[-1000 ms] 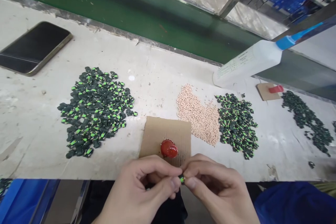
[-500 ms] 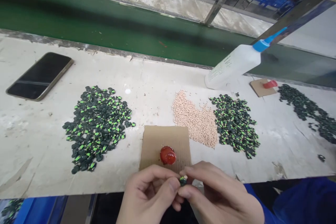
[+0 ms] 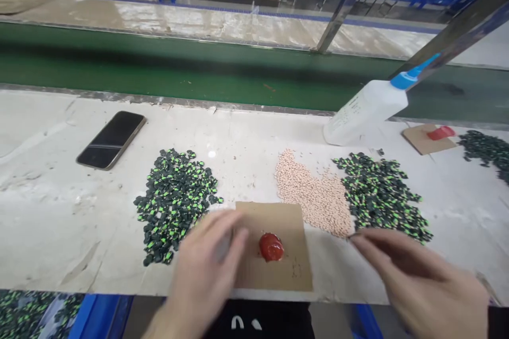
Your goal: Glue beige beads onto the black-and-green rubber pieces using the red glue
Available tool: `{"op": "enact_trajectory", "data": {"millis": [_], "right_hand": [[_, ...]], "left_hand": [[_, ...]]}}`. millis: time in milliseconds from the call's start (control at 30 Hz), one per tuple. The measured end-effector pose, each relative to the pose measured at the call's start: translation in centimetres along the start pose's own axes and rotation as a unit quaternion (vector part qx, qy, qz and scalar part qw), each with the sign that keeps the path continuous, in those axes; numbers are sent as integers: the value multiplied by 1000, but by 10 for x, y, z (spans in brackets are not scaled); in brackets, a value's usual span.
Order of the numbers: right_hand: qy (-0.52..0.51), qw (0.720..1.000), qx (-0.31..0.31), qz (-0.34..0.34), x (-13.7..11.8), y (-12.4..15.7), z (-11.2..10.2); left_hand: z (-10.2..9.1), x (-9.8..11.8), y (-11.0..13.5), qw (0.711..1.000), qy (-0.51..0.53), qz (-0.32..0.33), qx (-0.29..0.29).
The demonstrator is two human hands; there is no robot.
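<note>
My left hand (image 3: 207, 270) is smeared by motion over the table's front edge, its fingertips near the left heap of black-and-green parts (image 3: 175, 196) and the left edge of a cardboard square (image 3: 278, 270). A red blob (image 3: 271, 247) sits on that cardboard. My right hand (image 3: 417, 280) reaches left and up with fingers stretched out, its tips at the near edge of the right heap of black-and-green parts (image 3: 382, 196). A heap of small pink beads (image 3: 314, 196) lies between the two heaps. Nothing shows plainly in either hand.
A dark phone (image 3: 112, 139) lies at the left. A white bottle with a blue cap (image 3: 366, 111) lies tilted at the back right, near another cardboard piece with a red blob (image 3: 427, 137) and a dark heap (image 3: 485, 151). A green conveyor belt (image 3: 199, 74) runs behind; a blue bin (image 3: 32, 318) holds parts below.
My hands were pinched together on a small black-and-green part in front of the cardboard. They have parted: the left swung toward the left heap, the right toward the right heap. The camera tilted up.
</note>
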State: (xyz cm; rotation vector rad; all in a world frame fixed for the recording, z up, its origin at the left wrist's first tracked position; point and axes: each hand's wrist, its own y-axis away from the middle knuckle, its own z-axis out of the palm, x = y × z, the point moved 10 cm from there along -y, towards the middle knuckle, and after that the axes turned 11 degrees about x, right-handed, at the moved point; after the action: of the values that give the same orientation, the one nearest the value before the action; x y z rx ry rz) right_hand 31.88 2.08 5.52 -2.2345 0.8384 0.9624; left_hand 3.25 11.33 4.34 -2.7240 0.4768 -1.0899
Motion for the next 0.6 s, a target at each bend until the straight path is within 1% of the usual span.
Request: {"op": "enact_trajectory", "data": {"millis": [33,67,133,233,333,400,467,600], "right_hand": [[83,995,60,5,15,-14,-15],[138,987,77,4,26,-26,-21],[172,979,107,-10,41,-47,-29],[172,978,106,-47,51,-67,-30],[165,977,91,-96,47,-72,-27],[153,976,82,-133,38,-68,-21],[134,974,58,-172,24,-59,-7],[99,964,-26,-244,-5,-32,37]], "left_hand": [[-8,-6,-10,997,-59,37,28],[-9,-11,-18,993,-95,63,29],[-7,-20,-30,987,-125,100,17],[-1,-24,-34,980,-138,145,-1],[1,-30,-29,973,-147,175,-1],[2,-36,-26,967,-158,198,-6],[5,-40,-24,963,-153,218,-24],[5,-44,-28,969,-132,204,-47]]}}
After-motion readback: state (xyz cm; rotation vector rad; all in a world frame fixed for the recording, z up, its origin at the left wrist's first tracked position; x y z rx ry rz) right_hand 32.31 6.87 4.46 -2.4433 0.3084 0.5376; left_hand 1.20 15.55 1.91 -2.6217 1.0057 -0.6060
